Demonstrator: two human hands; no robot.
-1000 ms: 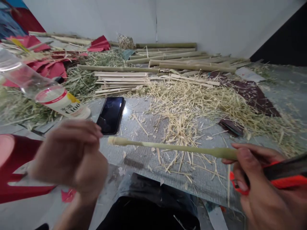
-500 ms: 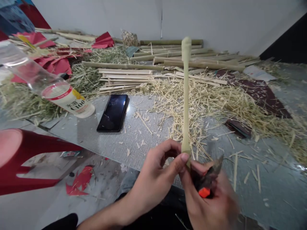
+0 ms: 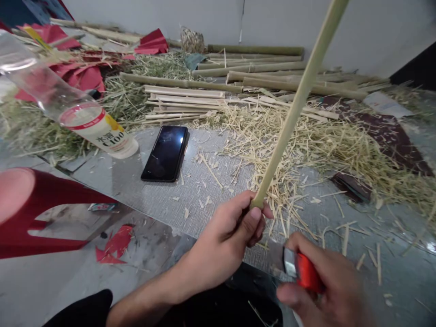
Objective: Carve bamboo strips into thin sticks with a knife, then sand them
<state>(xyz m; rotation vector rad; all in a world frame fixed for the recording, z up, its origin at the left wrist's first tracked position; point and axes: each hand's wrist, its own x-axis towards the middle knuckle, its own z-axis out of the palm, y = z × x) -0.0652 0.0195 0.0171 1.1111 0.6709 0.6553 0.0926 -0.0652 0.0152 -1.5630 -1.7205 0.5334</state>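
My left hand (image 3: 235,225) is closed around the lower end of a pale green bamboo stick (image 3: 291,120), which slants up to the right and runs out of the top of the view. To the right and a little lower, my right hand (image 3: 327,277) is wrapped round a red-handled knife (image 3: 308,271). A metal part shows at the handle's front, and the blade is smeared by motion. The knife is apart from the stick. Below and beyond both hands lies a grey tabletop (image 3: 200,200) strewn with bamboo shavings (image 3: 275,181).
A black phone (image 3: 164,153) lies beside a tilted-looking clear plastic bottle (image 3: 98,125). Behind are split bamboo strips (image 3: 184,104), bamboo poles (image 3: 259,68), green shavings (image 3: 146,75) and red paper (image 3: 153,42). A red stool (image 3: 51,204) stands left; a dark wallet-like object (image 3: 352,186) lies right.
The bamboo stick has swung from upright to slanting up right and come closer. My right hand has moved away from it, right and down, with the knife. The view has shifted slightly.
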